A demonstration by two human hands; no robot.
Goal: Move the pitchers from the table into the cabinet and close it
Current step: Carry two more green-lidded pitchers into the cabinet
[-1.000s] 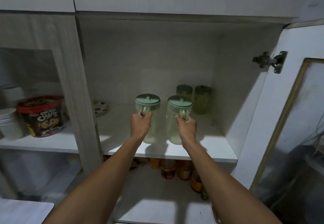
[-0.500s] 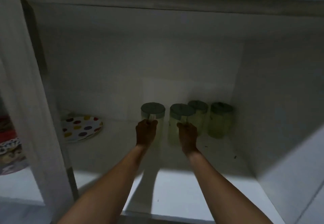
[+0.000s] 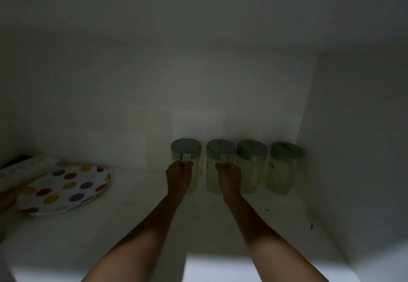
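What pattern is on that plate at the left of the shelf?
White with red, yellow and purple polka dots; the plate shows in the head view.

Four pale, translucent pitchers with grey-green lids are stood upright in a row at the back of the cabinet shelf (image 3: 141, 211): first pitcher (image 3: 186, 160), second pitcher (image 3: 220, 167), third pitcher (image 3: 251, 167), fourth pitcher (image 3: 283, 169) nearest the right wall.

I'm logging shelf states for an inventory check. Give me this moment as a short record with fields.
place: cabinet shelf, dim light
pitchers: four in a row at the back, green lids, upright
left hand: grip closed on handle of the leftmost pitcher
right hand: grip closed on handle of the second pitcher
other pitchers: third pitcher, fourth pitcher, untouched
also on shelf: polka-dot plate, left
door: not in view
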